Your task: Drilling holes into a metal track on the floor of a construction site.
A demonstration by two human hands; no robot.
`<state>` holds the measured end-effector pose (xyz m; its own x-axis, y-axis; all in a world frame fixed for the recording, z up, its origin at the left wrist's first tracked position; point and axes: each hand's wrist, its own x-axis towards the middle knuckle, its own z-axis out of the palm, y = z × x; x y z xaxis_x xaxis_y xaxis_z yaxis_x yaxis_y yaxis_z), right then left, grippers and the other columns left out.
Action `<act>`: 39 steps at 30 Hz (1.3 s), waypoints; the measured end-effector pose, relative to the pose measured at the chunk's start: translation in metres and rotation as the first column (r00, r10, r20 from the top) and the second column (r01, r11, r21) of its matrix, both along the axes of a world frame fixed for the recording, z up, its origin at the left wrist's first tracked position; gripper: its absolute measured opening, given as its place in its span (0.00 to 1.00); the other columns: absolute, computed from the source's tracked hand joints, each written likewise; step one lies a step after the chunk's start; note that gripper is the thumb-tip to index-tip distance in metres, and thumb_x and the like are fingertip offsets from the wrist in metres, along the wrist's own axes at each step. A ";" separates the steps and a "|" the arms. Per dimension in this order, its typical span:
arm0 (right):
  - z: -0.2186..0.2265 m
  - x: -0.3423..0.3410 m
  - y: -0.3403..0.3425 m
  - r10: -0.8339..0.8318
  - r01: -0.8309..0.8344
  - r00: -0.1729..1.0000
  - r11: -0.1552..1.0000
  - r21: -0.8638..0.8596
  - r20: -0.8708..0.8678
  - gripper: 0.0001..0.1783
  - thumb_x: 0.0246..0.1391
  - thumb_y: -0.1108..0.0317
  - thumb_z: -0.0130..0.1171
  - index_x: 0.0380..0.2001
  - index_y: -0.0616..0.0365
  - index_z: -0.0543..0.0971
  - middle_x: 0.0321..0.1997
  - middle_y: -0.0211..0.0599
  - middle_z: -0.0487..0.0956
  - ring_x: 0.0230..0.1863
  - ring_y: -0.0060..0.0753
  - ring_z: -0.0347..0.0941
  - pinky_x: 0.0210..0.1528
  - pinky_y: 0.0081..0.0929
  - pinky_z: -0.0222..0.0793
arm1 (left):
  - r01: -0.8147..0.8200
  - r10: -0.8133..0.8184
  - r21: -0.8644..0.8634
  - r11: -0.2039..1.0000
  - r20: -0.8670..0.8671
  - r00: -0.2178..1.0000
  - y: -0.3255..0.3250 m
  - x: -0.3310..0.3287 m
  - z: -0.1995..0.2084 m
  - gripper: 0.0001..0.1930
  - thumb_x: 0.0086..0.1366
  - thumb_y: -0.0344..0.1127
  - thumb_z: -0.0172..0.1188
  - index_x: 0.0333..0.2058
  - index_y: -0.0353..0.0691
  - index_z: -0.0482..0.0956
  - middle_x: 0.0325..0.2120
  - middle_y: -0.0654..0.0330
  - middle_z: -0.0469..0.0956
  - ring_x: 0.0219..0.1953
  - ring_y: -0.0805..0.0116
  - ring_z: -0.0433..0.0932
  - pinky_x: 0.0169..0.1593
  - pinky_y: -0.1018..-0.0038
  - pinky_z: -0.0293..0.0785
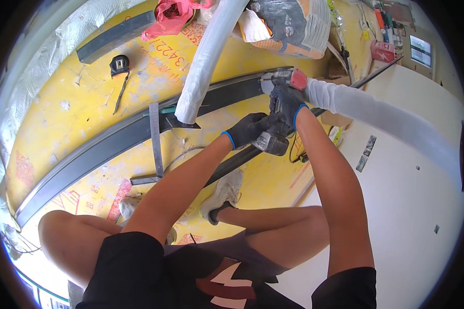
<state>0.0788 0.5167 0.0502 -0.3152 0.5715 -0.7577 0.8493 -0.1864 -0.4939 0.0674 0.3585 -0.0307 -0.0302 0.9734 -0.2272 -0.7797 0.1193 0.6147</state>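
A cordless drill [271, 142] with a red-and-grey head is in my hands, its nose at the far right end of a long dark metal profile [108, 140]. My right hand [287, 105], in a dark glove with a blue cuff, is closed round the drill's handle. My gloved left hand [250, 129] is closed against the drill's lower handle, just above the battery; its fingertips are partly hidden. A metal try square [155, 139] lies across the profile's near edge, left of my hands. Beside it, a small dark offcut [183, 122] sits under a white-wrapped tube [209, 62].
On the yellow printed floor covering [87, 98] lie a tape measure [119, 65], loose screws and a short dark profile piece [116, 37]. A pink plastic bag [172, 18] and a large sack [294, 26] stand beyond. Another white-wrapped tube [376, 108] extends right, beside a white wall [397, 206].
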 end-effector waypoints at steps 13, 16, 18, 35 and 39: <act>-0.011 -0.007 -0.007 0.097 -0.121 0.986 0.975 0.185 0.136 0.10 0.55 0.65 0.53 0.21 0.53 0.75 0.16 0.40 0.73 0.15 0.38 0.70 0.19 0.37 0.64 | -0.013 -0.011 -0.093 0.996 -0.252 0.968 -0.008 -0.005 -0.003 0.27 0.61 0.55 0.59 0.38 0.31 0.82 0.32 0.56 0.82 0.33 0.70 0.77 0.41 0.71 0.73; -0.012 -0.009 -0.006 0.177 -0.237 0.946 0.949 0.209 0.271 0.07 0.50 0.67 0.55 0.22 0.57 0.77 0.20 0.44 0.78 0.19 0.39 0.74 0.23 0.37 0.67 | -0.016 -0.003 -0.078 0.997 -0.229 0.973 -0.009 -0.003 -0.005 0.26 0.61 0.54 0.59 0.38 0.31 0.82 0.32 0.56 0.82 0.33 0.70 0.78 0.41 0.71 0.73; -0.012 -0.009 -0.011 0.282 -0.333 0.936 0.902 0.275 0.210 0.08 0.48 0.68 0.56 0.19 0.56 0.78 0.21 0.46 0.79 0.22 0.40 0.76 0.24 0.36 0.69 | -0.016 -0.003 -0.088 0.996 -0.218 0.976 -0.009 -0.003 -0.007 0.26 0.60 0.54 0.59 0.38 0.31 0.82 0.33 0.56 0.82 0.33 0.70 0.78 0.41 0.71 0.73; -0.006 -0.013 -0.015 0.320 -0.397 0.897 0.888 0.234 0.306 0.05 0.46 0.67 0.59 0.23 0.57 0.77 0.21 0.47 0.77 0.25 0.45 0.76 0.28 0.36 0.69 | -0.012 0.004 -0.101 0.995 -0.072 0.997 -0.014 -0.003 -0.005 0.28 0.59 0.56 0.62 0.40 0.30 0.81 0.34 0.55 0.82 0.35 0.69 0.79 0.43 0.72 0.74; -0.002 -0.010 -0.016 0.542 -0.652 0.754 0.689 0.318 0.371 0.07 0.52 0.65 0.54 0.25 0.55 0.75 0.17 0.42 0.74 0.24 0.41 0.76 0.28 0.36 0.68 | 0.002 -0.018 -0.121 0.993 -0.127 0.992 -0.014 -0.007 0.002 0.29 0.58 0.57 0.61 0.40 0.30 0.82 0.34 0.54 0.82 0.35 0.69 0.79 0.43 0.71 0.74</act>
<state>0.0686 0.5007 0.0477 -0.5473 0.5877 -0.5959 0.8028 0.5700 -0.1751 0.0609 0.3448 -0.0287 -0.0570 0.9394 -0.3382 -0.6945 0.2060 0.6894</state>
